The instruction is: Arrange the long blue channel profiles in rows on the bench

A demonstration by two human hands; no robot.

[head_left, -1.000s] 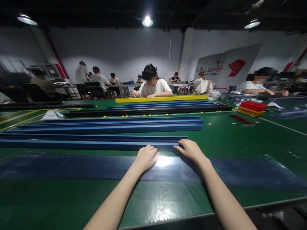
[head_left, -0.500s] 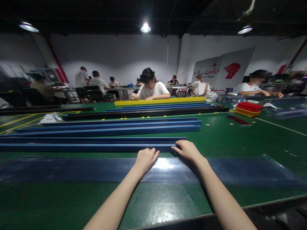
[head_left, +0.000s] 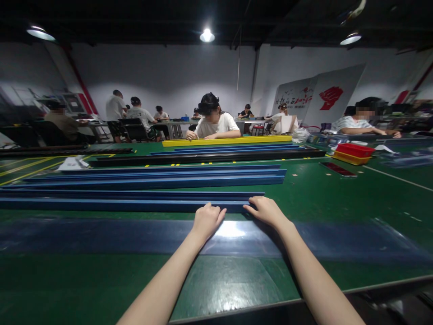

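A long blue plastic channel (head_left: 135, 206) lies lengthwise across the green table (head_left: 338, 198), reaching past the left edge of view. My left hand (head_left: 207, 221) grips its near wall a little short of the right end, with fingers curled over and thumb pointing right. At that right end, my right hand (head_left: 267, 211) is closed around the channel, thumb on the near side and fingertips over the top. Some of my fingers are hidden behind the channel wall. Beneath my wrists, a clear plastic strip (head_left: 101, 237) lies flat, with lamp glare between my hands.
More blue channels (head_left: 203, 178) lie beyond, then a black channel (head_left: 209, 157). A co-worker (head_left: 216, 122) sits opposite at a yellow channel (head_left: 226, 141). To the right are a phone (head_left: 340, 169) and stacked red and yellow bins (head_left: 353, 153). The table's near edge (head_left: 270, 306) is below.
The view has shifted very slightly. Both hands keep their places on the blue channel, and the channel stays where it was on the table.
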